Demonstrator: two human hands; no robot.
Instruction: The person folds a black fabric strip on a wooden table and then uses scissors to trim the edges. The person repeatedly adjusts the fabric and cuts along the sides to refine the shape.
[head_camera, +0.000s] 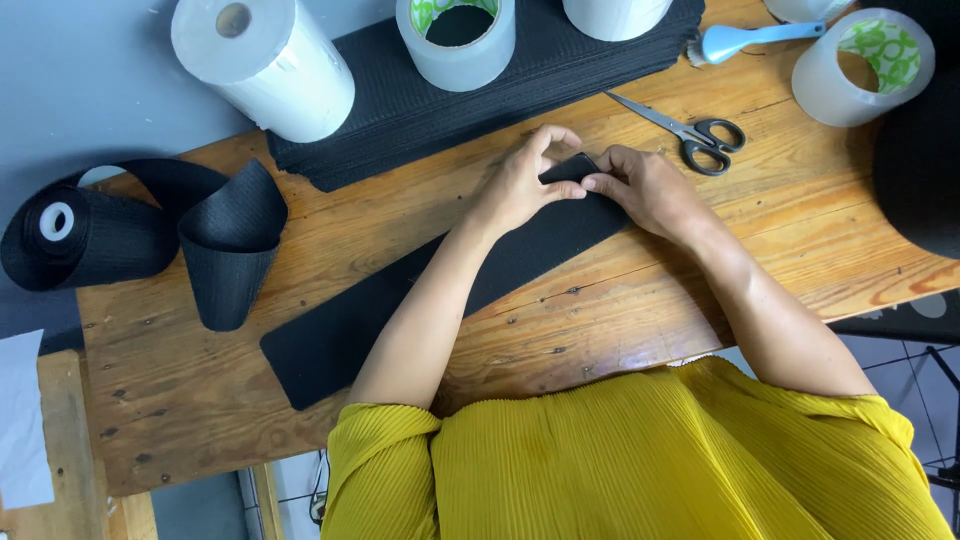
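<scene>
With my left hand (520, 185) and right hand (640, 188) pinching the far end of the black strip (400, 300) on the desk (620, 300), its corner seems just folded over, the rest lying flat.

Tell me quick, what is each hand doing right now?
Left hand: closed, pinching the folded end of the black strip.
Right hand: closed, pinching the same folded end.

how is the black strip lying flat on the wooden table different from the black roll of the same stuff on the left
The flat black fabric strip lies stretched across the wooden table; the black fabric roll is wound round a white core, its loose end curling up.
The strip's far end is pinched by the left hand and right hand; nothing touches the roll.
The roll hangs past the table's left edge; the strip sits fully on the table.
Both look like the same wide black ribbed band.
</scene>
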